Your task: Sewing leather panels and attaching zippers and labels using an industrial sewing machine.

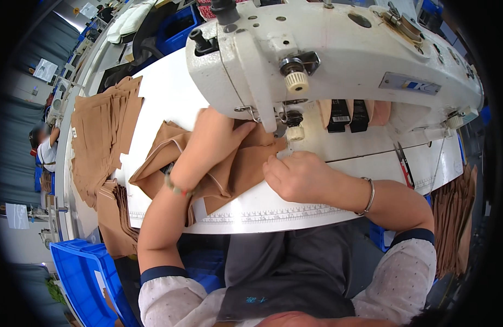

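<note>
From my end, the left grip lay over the brown cloth by the sewing machine; I couldn't tell whether it clamped. My right grip curled at the cloth's right edge, its hold unclear. Brown pieces lay stacked leftward on the bench.

Plain tan brown on the central cloth and the stacked pieces at left. Seemingly darker brown on the dimly seen hanging pieces at right. Off-white on the sewing machine, cream on its tension knobs. White on the worktop. Red and black on the scissors. Bright blue on the bin. White with dark dots on the sleeves, navy on the cuffs.
</note>
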Available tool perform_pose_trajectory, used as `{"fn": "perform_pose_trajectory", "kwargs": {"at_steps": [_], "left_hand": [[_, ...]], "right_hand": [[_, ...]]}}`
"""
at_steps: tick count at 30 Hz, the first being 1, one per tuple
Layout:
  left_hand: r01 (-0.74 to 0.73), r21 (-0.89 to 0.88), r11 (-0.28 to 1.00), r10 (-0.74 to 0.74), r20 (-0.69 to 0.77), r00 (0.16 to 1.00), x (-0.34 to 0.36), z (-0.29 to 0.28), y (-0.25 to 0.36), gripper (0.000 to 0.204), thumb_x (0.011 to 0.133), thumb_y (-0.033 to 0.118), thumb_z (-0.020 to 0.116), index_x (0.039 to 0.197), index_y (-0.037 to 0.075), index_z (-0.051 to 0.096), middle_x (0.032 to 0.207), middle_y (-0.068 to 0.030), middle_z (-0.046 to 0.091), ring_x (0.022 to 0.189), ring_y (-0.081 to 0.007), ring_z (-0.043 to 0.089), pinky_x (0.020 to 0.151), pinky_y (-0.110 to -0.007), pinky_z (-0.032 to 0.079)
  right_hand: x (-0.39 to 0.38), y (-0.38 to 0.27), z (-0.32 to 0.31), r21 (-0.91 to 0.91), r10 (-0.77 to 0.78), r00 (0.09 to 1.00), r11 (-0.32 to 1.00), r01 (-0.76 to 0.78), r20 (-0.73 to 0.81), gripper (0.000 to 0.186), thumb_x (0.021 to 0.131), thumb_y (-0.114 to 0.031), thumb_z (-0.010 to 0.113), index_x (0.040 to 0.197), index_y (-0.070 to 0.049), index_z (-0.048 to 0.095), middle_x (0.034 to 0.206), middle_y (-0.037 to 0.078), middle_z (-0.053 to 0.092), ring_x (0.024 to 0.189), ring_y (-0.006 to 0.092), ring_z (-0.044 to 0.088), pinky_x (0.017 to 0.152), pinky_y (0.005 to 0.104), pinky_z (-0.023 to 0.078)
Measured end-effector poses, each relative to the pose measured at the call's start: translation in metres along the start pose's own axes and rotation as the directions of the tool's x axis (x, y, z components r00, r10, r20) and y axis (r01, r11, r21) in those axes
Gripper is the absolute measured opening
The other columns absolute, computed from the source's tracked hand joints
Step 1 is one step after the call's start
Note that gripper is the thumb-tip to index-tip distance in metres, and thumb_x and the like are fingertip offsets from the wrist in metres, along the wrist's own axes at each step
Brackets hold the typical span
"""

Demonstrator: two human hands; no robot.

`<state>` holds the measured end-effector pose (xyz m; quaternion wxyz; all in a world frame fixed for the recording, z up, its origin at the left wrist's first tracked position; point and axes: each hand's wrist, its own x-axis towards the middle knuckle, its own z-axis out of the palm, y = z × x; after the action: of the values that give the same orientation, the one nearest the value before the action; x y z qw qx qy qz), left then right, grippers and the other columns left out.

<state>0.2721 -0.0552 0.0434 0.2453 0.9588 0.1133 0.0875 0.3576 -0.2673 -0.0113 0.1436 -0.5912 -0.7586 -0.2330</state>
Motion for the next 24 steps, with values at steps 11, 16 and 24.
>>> {"fn": "perform_pose_trajectory", "kwargs": {"at_steps": [11, 16, 24], "left_hand": [[-0.116, 0.53, 0.84, 0.305, -0.284, 0.909, -0.061, 0.042, 0.044, 0.046, 0.076, 0.025, 0.075, 0.117, 0.01, 0.061, 0.121, -0.0046, 0.062, 0.114, -0.0244, 0.056, 0.106, -0.055, 0.033], [-0.393, 0.721, 0.57, 0.687, -0.156, 0.71, -0.041, 0.023, 0.019, 0.018, 0.08, 0.018, 0.066, 0.095, 0.007, 0.068, 0.106, -0.0048, 0.069, 0.1, -0.0214, 0.064, 0.107, -0.051, 0.043], [-0.318, 0.424, 0.848, 0.312, 0.085, 0.946, -0.083, 0.018, 0.042, 0.038, 0.083, 0.011, 0.069, 0.12, 0.002, 0.067, 0.131, -0.013, 0.065, 0.113, -0.0285, 0.063, 0.106, -0.046, 0.047]], "right_hand": [[0.011, 0.013, -0.004, 0.2, 0.176, 0.926, 0.973, -0.113, -0.334, 0.013, 0.073, -0.015, 0.066, 0.083, -0.008, 0.065, 0.072, 0.0, 0.055, 0.056, 0.0136, 0.06, 0.047, 0.0287, 0.047], [0.008, 0.017, -0.008, 0.084, 0.126, 0.925, 0.991, -0.102, -0.357, 0.016, 0.073, -0.014, 0.066, 0.086, -0.006, 0.065, 0.072, 0.002, 0.054, 0.056, 0.0127, 0.059, 0.048, 0.0281, 0.047], [-0.003, -0.01, -0.005, 0.017, 0.066, 0.997, 0.998, -0.066, 0.04, 0.022, 0.077, -0.013, 0.067, 0.094, 0.001, 0.071, 0.099, 0.017, 0.072, 0.056, 0.0128, 0.063, 0.048, 0.0256, 0.048]]}}
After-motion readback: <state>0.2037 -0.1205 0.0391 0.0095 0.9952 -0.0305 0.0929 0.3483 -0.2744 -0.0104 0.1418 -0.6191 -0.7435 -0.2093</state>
